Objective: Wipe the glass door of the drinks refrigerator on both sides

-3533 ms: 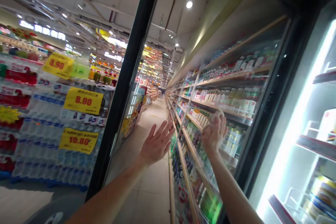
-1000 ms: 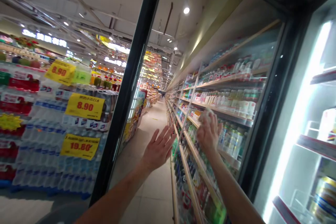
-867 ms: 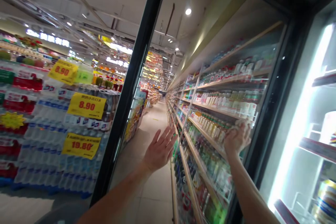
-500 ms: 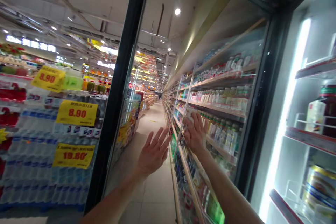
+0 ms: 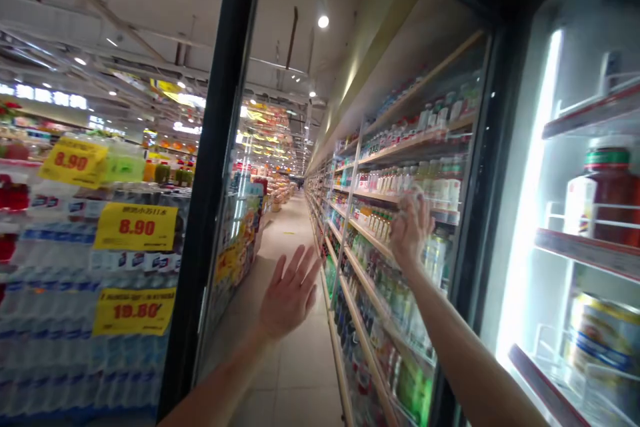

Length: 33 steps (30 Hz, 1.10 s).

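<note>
The glass door [image 5: 300, 133] of a refrigerated cabinet stands swung open, with a dark frame [image 5: 215, 147] around the pane. My left hand [image 5: 290, 290] lies flat against the glass, low and left of centre, its fingers stretched out and holding nothing. Farther right and higher, my right hand [image 5: 410, 240] presses towards the pane near its hinge side. A pale, crumpled patch that looks like a cloth or tissue [image 5: 413, 199] shows at its fingertips; blur hides its exact kind. Shelves of bottles [image 5: 380, 217] show through or in the glass behind both hands.
To the right is the lit cabinet interior with a red bottle with a green cap [image 5: 607, 193], a gold-topped can [image 5: 603, 340] and wire-edged shelves [image 5: 590, 253]. At left, stacked water packs [image 5: 50, 307] carry yellow price signs [image 5: 135, 227].
My right hand has slid right and slightly up across the glass, towards the hinge-side frame. My left hand has stayed nearly in place. The view has shifted slightly to the right.
</note>
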Each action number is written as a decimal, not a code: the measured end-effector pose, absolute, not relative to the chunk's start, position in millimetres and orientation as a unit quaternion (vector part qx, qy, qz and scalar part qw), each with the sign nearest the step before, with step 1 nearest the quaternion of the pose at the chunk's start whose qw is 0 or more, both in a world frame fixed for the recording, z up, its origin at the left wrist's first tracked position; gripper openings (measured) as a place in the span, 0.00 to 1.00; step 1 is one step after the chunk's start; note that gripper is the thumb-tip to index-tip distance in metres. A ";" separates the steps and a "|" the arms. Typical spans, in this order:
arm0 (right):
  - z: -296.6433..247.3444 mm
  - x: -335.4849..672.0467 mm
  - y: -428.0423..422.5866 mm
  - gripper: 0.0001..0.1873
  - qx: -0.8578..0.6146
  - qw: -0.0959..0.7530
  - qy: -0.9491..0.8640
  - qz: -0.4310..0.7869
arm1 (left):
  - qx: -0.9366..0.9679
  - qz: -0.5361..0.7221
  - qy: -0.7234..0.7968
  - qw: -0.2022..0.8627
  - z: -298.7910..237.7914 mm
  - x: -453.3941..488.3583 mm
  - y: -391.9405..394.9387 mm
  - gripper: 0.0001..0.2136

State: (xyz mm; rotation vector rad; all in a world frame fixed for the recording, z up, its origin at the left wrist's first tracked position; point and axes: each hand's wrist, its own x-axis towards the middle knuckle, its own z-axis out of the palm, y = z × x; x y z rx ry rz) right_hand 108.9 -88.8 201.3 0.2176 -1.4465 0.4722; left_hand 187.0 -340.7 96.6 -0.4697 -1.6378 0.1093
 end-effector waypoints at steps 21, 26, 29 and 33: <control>174.9 129.4 -160.3 0.21 0.351 0.681 -0.642 -0.011 | -0.212 0.037 -0.718 0.662 96.6 179.9 -345.5 0.21; 192.2 111.9 -109.1 0.22 0.195 0.737 -0.640 0.100 | -0.217 0.031 -0.712 0.667 97.4 181.4 -345.7 0.20; 215.9 101.8 -84.2 0.24 0.045 0.741 -0.628 0.234 | -0.213 0.037 -0.709 0.672 97.3 180.8 -344.9 0.20; 214.5 113.2 -125.4 0.23 0.112 0.738 -0.638 0.186 | -0.209 0.041 -0.706 0.675 94.9 178.0 -344.3 0.20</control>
